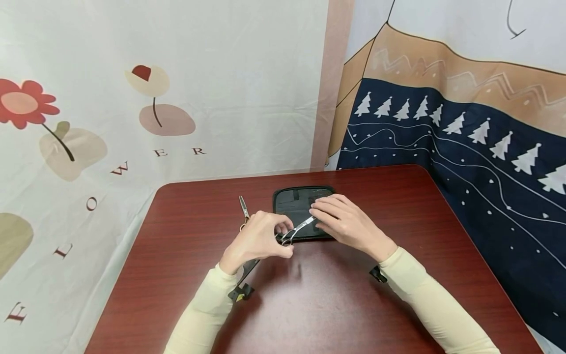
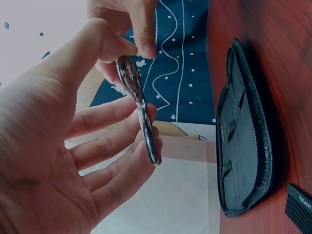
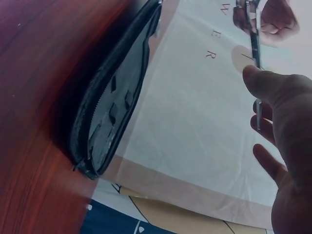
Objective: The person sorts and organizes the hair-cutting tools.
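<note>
Red-brown table [image 1: 336,305]: 1 open black case [image 1: 298,204], 1 scissors [image 1: 244,207], 1 comb [image 2: 300,208].

Left hand [image 1: 261,237] covers part of the left scissors' [image 1: 244,207] near end. Comb [image 2: 303,207] cut off by left-wrist frame edge; print inside case [image 2: 242,151] too small to read.

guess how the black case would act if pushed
The black case would likely slide rather than roll, lying flat on the table. Its rim holds its curve, suggesting a fairly stiff body. Its thinness hints at little weight.
</note>
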A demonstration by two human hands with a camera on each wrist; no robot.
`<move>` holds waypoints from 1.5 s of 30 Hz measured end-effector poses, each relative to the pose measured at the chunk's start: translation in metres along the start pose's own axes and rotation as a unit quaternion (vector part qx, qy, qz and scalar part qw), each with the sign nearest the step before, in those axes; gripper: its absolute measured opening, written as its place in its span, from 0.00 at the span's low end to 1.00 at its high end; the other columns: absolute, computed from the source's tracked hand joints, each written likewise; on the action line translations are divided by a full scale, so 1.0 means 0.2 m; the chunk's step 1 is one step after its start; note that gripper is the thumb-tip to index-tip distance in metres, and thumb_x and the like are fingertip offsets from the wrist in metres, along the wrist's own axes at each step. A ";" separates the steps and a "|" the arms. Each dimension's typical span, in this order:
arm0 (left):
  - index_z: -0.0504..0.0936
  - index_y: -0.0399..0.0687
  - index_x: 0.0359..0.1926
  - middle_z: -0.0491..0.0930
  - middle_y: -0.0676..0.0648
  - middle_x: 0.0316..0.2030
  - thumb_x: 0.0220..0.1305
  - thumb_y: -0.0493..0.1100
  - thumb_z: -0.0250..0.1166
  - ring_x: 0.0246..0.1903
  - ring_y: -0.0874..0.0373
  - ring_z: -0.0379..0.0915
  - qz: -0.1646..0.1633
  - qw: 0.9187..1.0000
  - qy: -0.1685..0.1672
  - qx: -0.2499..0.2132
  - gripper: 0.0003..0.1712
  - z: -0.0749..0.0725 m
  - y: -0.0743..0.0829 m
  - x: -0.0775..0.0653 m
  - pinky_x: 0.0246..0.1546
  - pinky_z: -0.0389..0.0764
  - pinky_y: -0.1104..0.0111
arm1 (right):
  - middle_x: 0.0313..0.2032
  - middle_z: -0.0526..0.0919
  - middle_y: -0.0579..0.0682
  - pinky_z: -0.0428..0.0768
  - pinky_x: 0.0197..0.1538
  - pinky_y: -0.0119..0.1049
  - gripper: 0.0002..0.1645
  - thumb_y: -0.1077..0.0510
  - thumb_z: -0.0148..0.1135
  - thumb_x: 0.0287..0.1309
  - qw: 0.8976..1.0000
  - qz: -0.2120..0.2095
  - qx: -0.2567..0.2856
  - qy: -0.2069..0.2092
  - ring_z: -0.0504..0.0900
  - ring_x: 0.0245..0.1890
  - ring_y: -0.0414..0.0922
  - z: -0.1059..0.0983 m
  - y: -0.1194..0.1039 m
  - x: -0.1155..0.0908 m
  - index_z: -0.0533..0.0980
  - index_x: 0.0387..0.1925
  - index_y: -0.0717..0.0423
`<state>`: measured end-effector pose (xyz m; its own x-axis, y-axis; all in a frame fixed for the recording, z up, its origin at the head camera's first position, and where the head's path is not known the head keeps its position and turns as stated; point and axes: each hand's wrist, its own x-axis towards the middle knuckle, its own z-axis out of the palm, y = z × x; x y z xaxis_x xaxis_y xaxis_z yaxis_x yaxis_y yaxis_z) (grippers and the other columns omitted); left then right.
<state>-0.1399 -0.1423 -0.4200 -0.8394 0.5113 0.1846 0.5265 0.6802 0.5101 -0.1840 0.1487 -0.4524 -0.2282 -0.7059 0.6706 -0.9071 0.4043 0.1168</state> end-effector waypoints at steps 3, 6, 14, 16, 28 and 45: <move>0.93 0.55 0.41 0.89 0.60 0.29 0.45 0.50 0.80 0.31 0.62 0.87 -0.001 1.000 -0.002 -0.013 0.19 0.00 0.00 0.00 0.34 0.80 0.75 | 0.56 0.94 0.55 0.88 0.66 0.49 0.22 0.62 0.81 0.66 1.000 -0.012 -0.013 -0.004 0.90 0.58 0.53 0.00 -0.01 0.00 0.88 0.60 0.59; 0.93 0.56 0.41 0.89 0.60 0.29 0.45 0.50 0.81 0.32 0.62 0.88 -0.004 1.000 -0.006 -0.021 0.18 -0.01 0.00 -0.01 0.35 0.81 0.75 | 0.52 0.94 0.53 0.88 0.63 0.47 0.15 0.66 0.72 0.73 0.999 -0.023 -0.025 -0.005 0.90 0.55 0.51 0.00 -0.01 0.00 0.89 0.57 0.59; 0.93 0.59 0.42 0.88 0.62 0.30 0.46 0.50 0.81 0.35 0.58 0.89 -0.031 0.999 -0.022 -0.034 0.18 -0.02 0.01 -0.03 0.36 0.81 0.74 | 0.49 0.96 0.52 0.90 0.54 0.41 0.18 0.73 0.71 0.67 0.998 -0.052 -0.040 0.016 0.90 0.49 0.48 0.02 -0.01 -0.03 0.91 0.55 0.59; 0.93 0.60 0.42 0.88 0.63 0.31 0.46 0.51 0.81 0.35 0.59 0.89 -0.037 0.998 -0.023 -0.034 0.18 -0.02 0.01 -0.03 0.34 0.81 0.73 | 0.50 0.96 0.53 0.91 0.54 0.42 0.17 0.73 0.68 0.71 0.997 -0.057 -0.042 0.021 0.91 0.49 0.48 0.02 -0.01 -0.04 0.91 0.56 0.60; 0.93 0.58 0.44 0.89 0.61 0.31 0.49 0.49 0.80 0.36 0.55 0.90 -0.026 0.997 -0.026 -0.063 0.18 -0.04 0.02 -0.04 0.37 0.81 0.73 | 0.49 0.97 0.56 0.92 0.52 0.45 0.15 0.72 0.60 0.79 0.987 -0.097 -0.058 0.116 0.94 0.47 0.49 0.05 -0.01 -0.04 0.91 0.53 0.63; 0.92 0.63 0.48 0.91 0.58 0.37 0.55 0.49 0.76 0.26 0.64 0.81 -0.015 0.998 -0.007 -0.066 0.17 -0.04 0.01 -0.04 0.30 0.80 0.73 | 0.49 0.97 0.56 0.91 0.50 0.46 0.14 0.70 0.62 0.79 0.982 -0.086 -0.075 0.153 0.94 0.47 0.49 0.04 0.00 -0.05 0.91 0.54 0.63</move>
<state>-0.1338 -0.1497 -0.4137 -0.8523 0.4993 0.1557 0.4775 0.6214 0.6212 -0.1839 0.1510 -0.4650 0.0621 -0.5736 0.8168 -0.8552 0.3914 0.3398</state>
